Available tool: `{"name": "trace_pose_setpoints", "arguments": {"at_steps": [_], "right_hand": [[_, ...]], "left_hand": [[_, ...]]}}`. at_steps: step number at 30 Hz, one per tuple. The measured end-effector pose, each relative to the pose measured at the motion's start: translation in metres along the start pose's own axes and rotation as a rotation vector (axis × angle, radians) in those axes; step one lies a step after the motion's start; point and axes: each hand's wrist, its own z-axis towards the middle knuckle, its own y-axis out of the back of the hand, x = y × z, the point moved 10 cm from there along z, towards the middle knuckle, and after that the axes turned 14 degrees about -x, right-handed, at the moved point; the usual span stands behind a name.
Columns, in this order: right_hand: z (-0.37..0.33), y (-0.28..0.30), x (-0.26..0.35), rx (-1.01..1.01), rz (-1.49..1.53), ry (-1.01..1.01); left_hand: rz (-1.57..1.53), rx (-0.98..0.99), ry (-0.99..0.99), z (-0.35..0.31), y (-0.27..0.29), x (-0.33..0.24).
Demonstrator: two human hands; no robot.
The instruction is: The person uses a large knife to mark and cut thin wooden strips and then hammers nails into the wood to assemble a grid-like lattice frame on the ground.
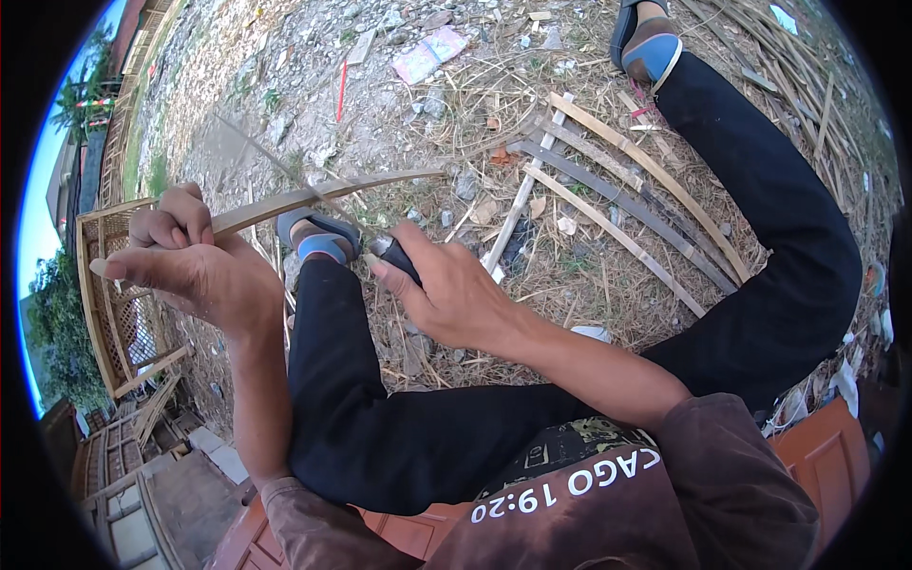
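Note:
My left hand (pixel 190 247) is closed around one end of a pale bamboo strip (pixel 271 209), its fingers curled and its thumb stretched out to the left. The strip points away to the right, over my left foot. My right hand (pixel 446 285) grips the dark handle (pixel 397 258) of a knife. From there a long thin blade (pixel 256 150), partly blurred, runs up to the left and crosses the strip near its middle. Whether the edge touches the strip, I cannot tell.
Several split bamboo strips (pixel 617 195) lie side by side between my legs, their far ends over a crosswise stick (pixel 522 209). A woven bamboo frame (pixel 119 294) stands at left. More bamboo lengths (pixel 807 66) are piled at far right. Stones and dry straw cover the ground.

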Motion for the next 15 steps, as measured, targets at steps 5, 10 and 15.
{"name": "trace_pose_setpoints", "arguments": {"at_steps": [5, 10, 15], "right_hand": [[0.019, -0.003, -0.035, -0.021, -0.113, -0.084], [0.011, -0.006, -0.02, 0.006, -0.086, -0.015], [0.015, 0.0, -0.018, 0.043, -0.096, -0.008]], "left_hand": [[0.029, -0.037, 0.032, 0.008, 0.002, 0.006], [0.06, -0.013, 0.01, 0.0, -0.005, 0.003], [0.006, -0.028, 0.015, 0.006, 0.001, 0.003]]}}
